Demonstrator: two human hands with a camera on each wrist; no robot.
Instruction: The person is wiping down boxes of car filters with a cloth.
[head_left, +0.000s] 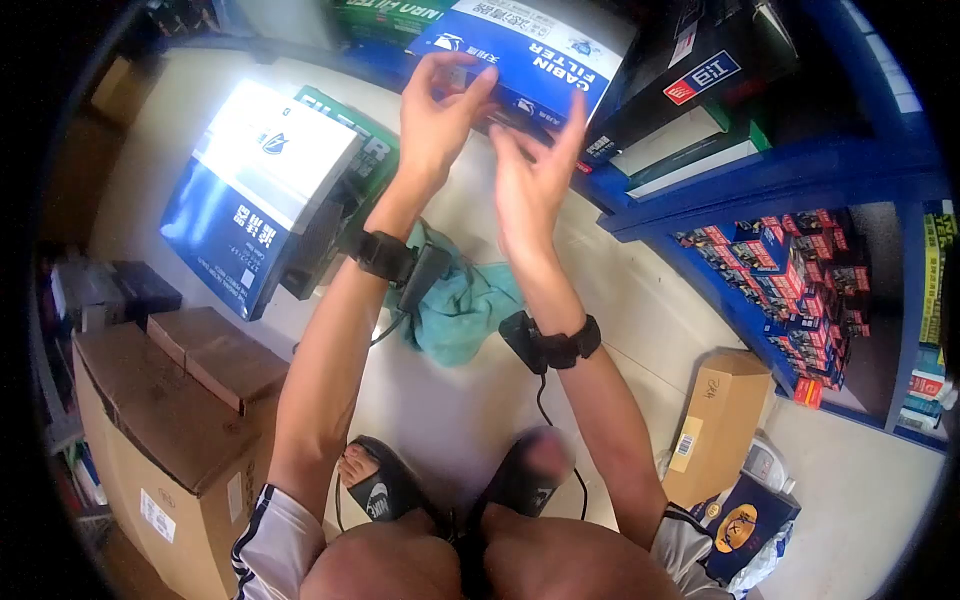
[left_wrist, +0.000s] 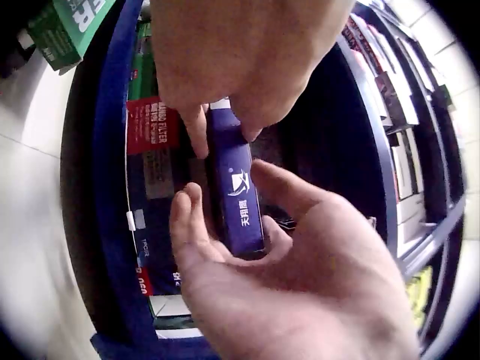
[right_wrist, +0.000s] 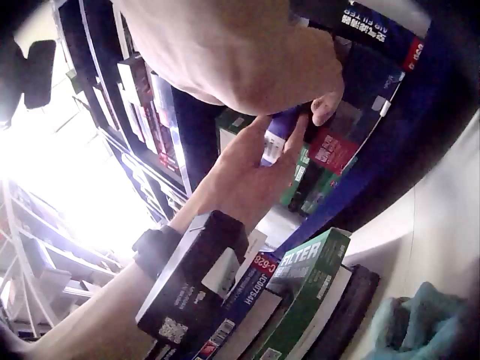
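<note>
In the head view a blue and white cabin filter box [head_left: 565, 65] lies on the shelf, its narrow blue side facing the person. My left hand [head_left: 440, 125] is at the box's left end, thumb and fingers bent about it. In the left wrist view that narrow side [left_wrist: 238, 187] runs between both hands. My right hand [head_left: 535, 185] is by the other end, with fingers spread and thumb apart. Its thumb overlaps the box's edge in the left wrist view, while a finger stands off the other side. The right wrist view shows a white end of the box [right_wrist: 274, 148] between left fingers.
Left on the floor, a blue and white box [head_left: 240, 210] leans near a green filter box [head_left: 375, 145]. A teal cloth [head_left: 450, 315] lies below the hands. Large cartons [head_left: 165, 400] stand at left, a brown box [head_left: 715, 425] at right. Blue shelving [head_left: 700, 205] holds more boxes.
</note>
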